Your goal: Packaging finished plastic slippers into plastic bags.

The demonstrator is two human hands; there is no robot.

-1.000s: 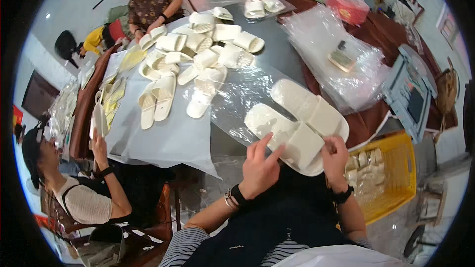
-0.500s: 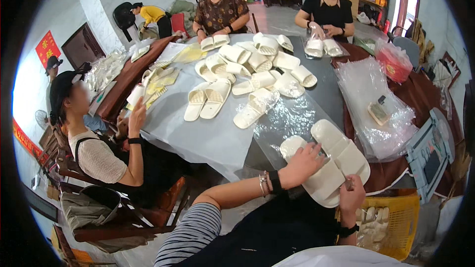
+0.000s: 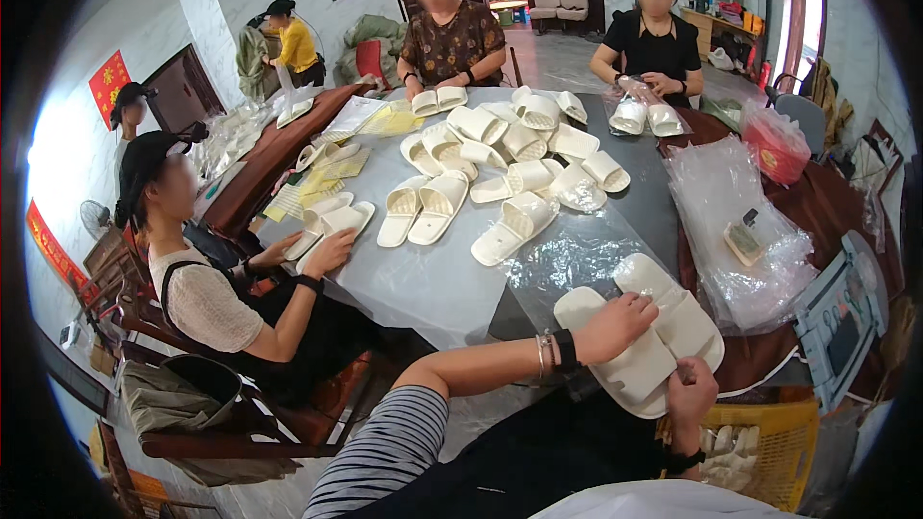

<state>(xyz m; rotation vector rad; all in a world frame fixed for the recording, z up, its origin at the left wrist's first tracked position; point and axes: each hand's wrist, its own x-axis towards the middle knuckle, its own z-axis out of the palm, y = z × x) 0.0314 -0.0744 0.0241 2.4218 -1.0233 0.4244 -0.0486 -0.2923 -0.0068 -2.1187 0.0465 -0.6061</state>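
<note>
A pair of white slide slippers (image 3: 694, 327) lies in front of me at the table's near edge, on or partly inside a clear plastic bag (image 3: 615, 231); I cannot tell which. My left hand (image 3: 615, 329) reaches across the slippers, its fingers bent and close together near the straps. What lies between those fingertips is hidden. With thumb and fingers, my right hand (image 3: 690, 392) pinches the near edge of the slippers. Beyond the bag, a loose white slipper (image 3: 516, 229) rests beside a large heap of white slippers (image 3: 524, 142).
A stack of clear plastic bags (image 3: 726, 221) covers the table's right side, with a small block on top. Right of it stands a blue-grey framed object (image 3: 841, 317). Below sits a yellow basket (image 3: 784, 442) holding slippers. Several co-workers are around the table; one at left handles slippers (image 3: 330, 223).
My left hand's fingers have drawn together over the slippers and shifted slightly right. The co-worker at left has lowered a raised hand to a pair of slippers. The view has tilted a little.
</note>
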